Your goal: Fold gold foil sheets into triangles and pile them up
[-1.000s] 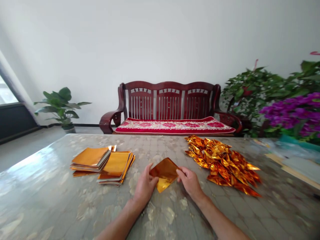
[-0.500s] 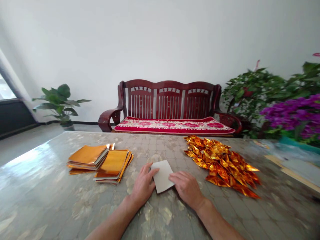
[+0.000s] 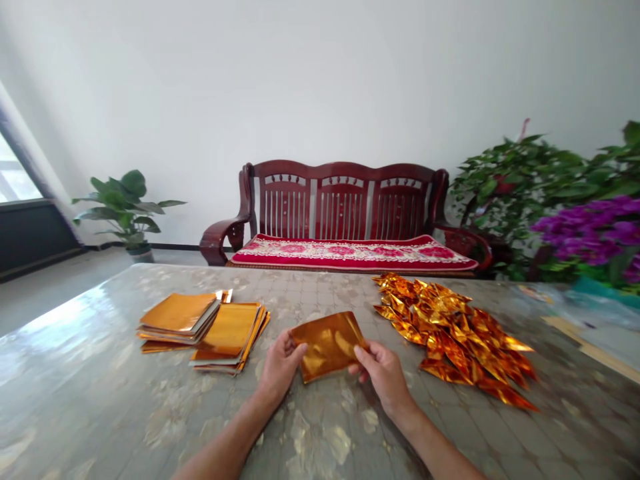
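Between my hands is a sheet of gold foil paper [image 3: 327, 348], its shiny side facing me, lifted a little above the table. My left hand [image 3: 281, 363] pinches its left edge, thumb on top. At the right edge, my right hand [image 3: 383, 373] grips it with the thumb in front and fingers behind. To the left lie two stacks of gold foil paper, one stack [image 3: 177, 312] farther left and another stack [image 3: 227, 330] overlapping beside it. A heap of folded gold foil pieces [image 3: 450, 333] with pointed ends is spread on the right.
The table [image 3: 165, 413] has a patterned, glossy cover. Clear plastic bags [image 3: 585, 310] and flat card lie at its right edge, near purple flowers [image 3: 595, 230]. A wooden bench [image 3: 340, 200] with a red cushion stands beyond, and a potted plant [image 3: 125, 207] at left.
Half a second ago a folded pale sheet lay between my hands on the table. Now the paper is opened out, gold side showing, and raised. My right hand has turned to pinch its edge.
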Demonstrator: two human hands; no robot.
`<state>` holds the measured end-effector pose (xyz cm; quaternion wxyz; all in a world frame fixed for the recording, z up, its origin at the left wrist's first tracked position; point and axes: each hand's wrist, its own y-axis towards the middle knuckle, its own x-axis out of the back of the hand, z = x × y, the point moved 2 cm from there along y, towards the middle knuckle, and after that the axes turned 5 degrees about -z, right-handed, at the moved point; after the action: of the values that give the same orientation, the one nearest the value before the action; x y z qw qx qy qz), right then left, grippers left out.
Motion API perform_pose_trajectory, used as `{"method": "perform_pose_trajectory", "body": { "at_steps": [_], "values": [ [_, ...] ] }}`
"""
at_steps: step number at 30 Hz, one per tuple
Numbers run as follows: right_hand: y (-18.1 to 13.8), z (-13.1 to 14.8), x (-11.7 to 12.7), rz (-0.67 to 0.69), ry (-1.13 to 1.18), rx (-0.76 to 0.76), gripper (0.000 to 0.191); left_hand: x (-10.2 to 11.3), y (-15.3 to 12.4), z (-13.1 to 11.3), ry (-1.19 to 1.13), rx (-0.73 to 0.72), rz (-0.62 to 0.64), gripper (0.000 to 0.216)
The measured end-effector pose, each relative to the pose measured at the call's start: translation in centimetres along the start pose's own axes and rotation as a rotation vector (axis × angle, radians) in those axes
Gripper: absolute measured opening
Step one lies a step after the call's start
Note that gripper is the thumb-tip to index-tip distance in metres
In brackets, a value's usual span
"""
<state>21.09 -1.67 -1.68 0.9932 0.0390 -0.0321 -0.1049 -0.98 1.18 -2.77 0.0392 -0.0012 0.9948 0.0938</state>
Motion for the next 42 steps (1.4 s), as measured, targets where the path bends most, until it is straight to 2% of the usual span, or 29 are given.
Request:
{"method": "perform_pose_trajectory", "body": {
  "at_steps": [6,12,16,21,25,27,32,35,38,42],
  "values": [
    [0.7,-0.1,0.9,0.052,-0.053,0.087,0.049,-0.2,0.1,0.1,-0.004,0.098,0.017,0.046],
    [1.2,-0.8,1.6,0.056,0.043,0.04,0.054,-0.2,0.0,-0.1,0.134,0.09,0.077,0.031],
    [1.5,-1.3,1.8,0.098,-0.089,0.094,0.043,-0.1,0.0,-0.3,0.19,0.076,0.061,0.023],
    [1.5,-0.9,1.8,0.079,-0.278,0.186,0.029,-0.2,0.1,-0.2,0.252,0.051,0.122,0.021],
    [1.6,-0.5,1.9,0.046,-0.411,0.249,0.022,-0.3,0.0,-0.3,0.37,-0.004,0.119,0.019],
    [1.5,-0.1,2.1,0.025,-0.461,0.313,0.021,-0.2,-0.2,-0.5,0.467,-0.047,0.073,0.019],
    [0.5,1.5,2.6,-0.04,-0.438,0.653,0.026,0.4,-0.9,-1.9,0.501,-0.344,-0.034,0.025],
    [0.0,1.7,2.5,0.009,-0.464,0.78,0.029,0.6,-1.0,-2.1,0.486,-0.455,-0.053,0.035],
    [0.0,1.0,2.3,0.09,-0.549,0.776,0.033,0.6,-0.9,-1.6,0.533,-0.462,-0.028,0.047],
    [0.3,0.4,2.0,0.177,-0.687,0.703,0.038,0.3,-0.7,-0.7,0.63,-0.382,0.057,0.052]
  ]
}}
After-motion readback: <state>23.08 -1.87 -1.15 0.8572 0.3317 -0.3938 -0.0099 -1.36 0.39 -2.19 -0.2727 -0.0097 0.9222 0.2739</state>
